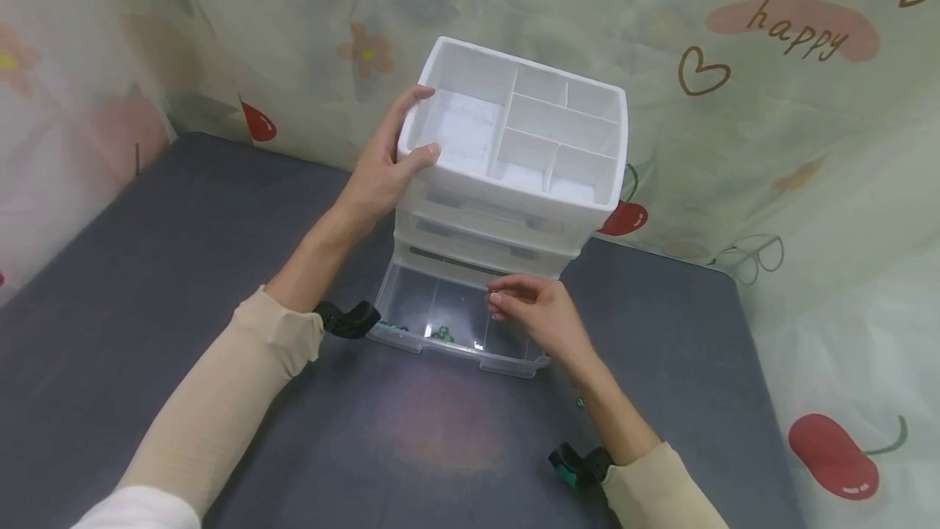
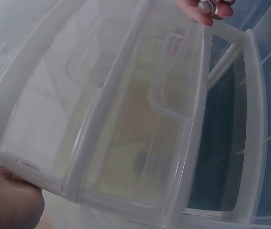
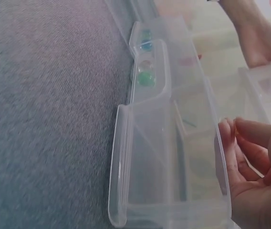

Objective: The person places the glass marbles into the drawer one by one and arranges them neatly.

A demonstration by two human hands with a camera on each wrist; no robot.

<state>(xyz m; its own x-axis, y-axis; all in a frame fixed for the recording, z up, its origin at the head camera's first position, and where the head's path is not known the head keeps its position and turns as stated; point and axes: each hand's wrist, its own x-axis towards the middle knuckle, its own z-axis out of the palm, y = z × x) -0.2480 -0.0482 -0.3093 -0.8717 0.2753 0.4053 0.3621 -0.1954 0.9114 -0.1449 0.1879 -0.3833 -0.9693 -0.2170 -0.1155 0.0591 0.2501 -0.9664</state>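
Note:
A white plastic drawer unit (image 1: 507,196) stands on the table, its top divided into compartments. My left hand (image 1: 378,178) grips its upper left corner, thumb over the rim. The clear bottom drawer (image 1: 411,294) is pulled out, with several green marbles (image 1: 443,334) lying along its front wall. Over the drawer's right part, my right hand (image 1: 539,313) pinches a small glassy marble (image 2: 206,6) between thumb and fingertips. In the right wrist view, green and blue marbles (image 3: 146,78) show through the drawer front, and that hand is just behind the drawer wall.
A single green marble (image 1: 581,402) lies on the dark grey table (image 1: 330,447) beside my right forearm. Two closed drawers (image 2: 140,114) sit above the open one. A patterned curtain (image 1: 558,6) hangs behind the table and along its sides.

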